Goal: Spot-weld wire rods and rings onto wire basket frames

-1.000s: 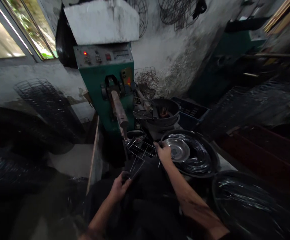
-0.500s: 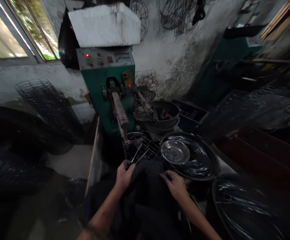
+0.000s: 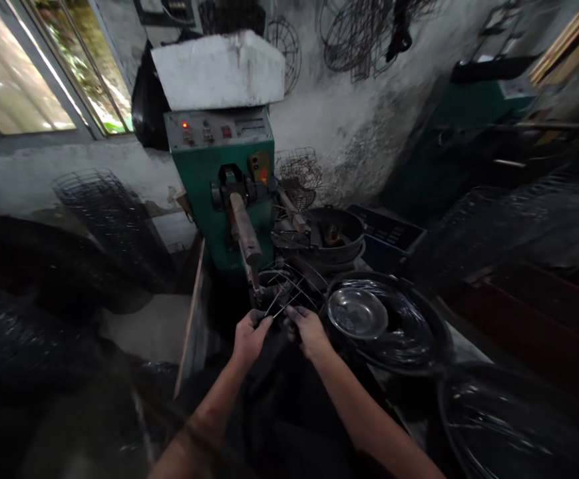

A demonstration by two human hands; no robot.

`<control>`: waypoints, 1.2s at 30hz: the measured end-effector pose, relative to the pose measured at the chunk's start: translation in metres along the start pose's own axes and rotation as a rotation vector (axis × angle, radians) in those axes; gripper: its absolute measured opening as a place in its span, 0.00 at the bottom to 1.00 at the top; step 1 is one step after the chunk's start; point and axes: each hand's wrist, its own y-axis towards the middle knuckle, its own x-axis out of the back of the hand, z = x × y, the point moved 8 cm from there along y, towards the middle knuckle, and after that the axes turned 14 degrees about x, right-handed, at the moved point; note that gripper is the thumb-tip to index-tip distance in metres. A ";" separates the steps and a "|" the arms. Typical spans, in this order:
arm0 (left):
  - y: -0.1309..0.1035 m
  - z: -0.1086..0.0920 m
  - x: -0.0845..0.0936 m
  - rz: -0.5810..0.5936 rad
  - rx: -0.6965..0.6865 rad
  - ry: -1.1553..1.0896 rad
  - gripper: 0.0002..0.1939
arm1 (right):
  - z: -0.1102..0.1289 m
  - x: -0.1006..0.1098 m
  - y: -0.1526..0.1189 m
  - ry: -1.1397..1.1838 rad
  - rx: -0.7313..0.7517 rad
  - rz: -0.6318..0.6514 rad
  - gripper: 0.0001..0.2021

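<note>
A wire grid (image 3: 295, 287) of thin crossed rods stands out in front of me, its near rod ends in my hands. My left hand (image 3: 250, 338) is closed, thumb and fingers pinching those ends. Close beside it, my right hand (image 3: 309, 330) is also closed, its darkened fingertips on a rod of the same grid. Just beyond the grid juts the thick metal arm (image 3: 243, 229) of a green machine (image 3: 188, 169), whose red lamp is lit. To the right of my right hand, a shallow metal bowl (image 3: 358, 314) rests in a wide round pan (image 3: 422, 352) among shiny wire pieces.
Behind the pan stands a dark pot (image 3: 337, 249). Another round container (image 3: 499, 412) with shiny wires sits at the lower right. A wooden board edge (image 3: 190, 319) runs along the left. Rolled wire mesh (image 3: 114, 219) leans by the wall, and a white foam box (image 3: 219, 73) tops the machine.
My right hand has moved left and forward from above my lap to the wire grid, its fingers now on a rod. My left hand keeps its hold. The view has shifted slightly.
</note>
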 end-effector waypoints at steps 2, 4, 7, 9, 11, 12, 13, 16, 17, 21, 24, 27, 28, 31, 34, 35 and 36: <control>0.004 0.002 0.007 -0.012 -0.008 0.005 0.12 | 0.000 -0.012 0.003 0.010 0.046 0.010 0.19; 0.009 0.005 0.012 -0.013 -0.005 0.001 0.12 | 0.001 -0.017 0.005 -0.031 0.090 0.019 0.20; 0.015 0.008 0.016 0.018 0.002 0.015 0.12 | 0.001 -0.022 0.006 -0.084 0.122 0.039 0.20; 0.018 0.009 0.018 0.034 -0.003 0.021 0.11 | -0.002 -0.025 0.007 -0.091 0.126 0.046 0.20; 0.021 0.008 0.021 0.043 -0.008 0.017 0.11 | -0.004 -0.028 0.008 -0.082 0.128 0.050 0.20; 0.022 0.008 0.022 0.045 -0.010 0.012 0.11 | -0.006 -0.030 0.009 -0.071 0.130 0.048 0.20; 0.024 0.008 0.023 0.043 -0.010 0.009 0.11 | -0.007 -0.032 0.009 -0.058 0.133 0.049 0.19; 0.027 0.007 0.027 0.034 -0.024 0.026 0.11 | -0.011 -0.037 0.011 -0.027 0.144 0.051 0.19; 0.028 0.007 0.029 0.033 -0.028 0.034 0.10 | -0.012 -0.038 0.011 -0.024 0.144 0.046 0.19; 0.032 0.009 0.032 0.059 -0.022 0.023 0.11 | -0.018 -0.042 0.013 -0.015 0.133 0.024 0.19; 0.036 0.009 0.034 0.068 -0.020 0.008 0.12 | -0.022 -0.046 0.015 0.008 0.141 0.027 0.19; 0.042 0.011 0.034 0.084 -0.012 -0.012 0.12 | -0.025 -0.049 0.018 0.043 0.139 0.006 0.19; 0.044 0.012 0.034 0.093 -0.011 -0.020 0.12 | -0.025 -0.049 0.019 0.051 0.133 -0.009 0.19; 0.051 0.013 0.031 0.107 -0.031 -0.015 0.12 | -0.024 -0.050 0.022 0.073 0.125 -0.064 0.19; 0.055 0.013 0.030 0.094 -0.054 0.019 0.12 | -0.022 -0.052 0.026 0.100 0.130 -0.087 0.19; 0.056 0.012 0.031 0.091 -0.057 0.029 0.12 | -0.022 -0.052 0.027 0.105 0.134 -0.091 0.18; 0.057 0.011 0.031 0.088 -0.057 0.035 0.13 | -0.021 -0.053 0.028 0.106 0.138 -0.094 0.18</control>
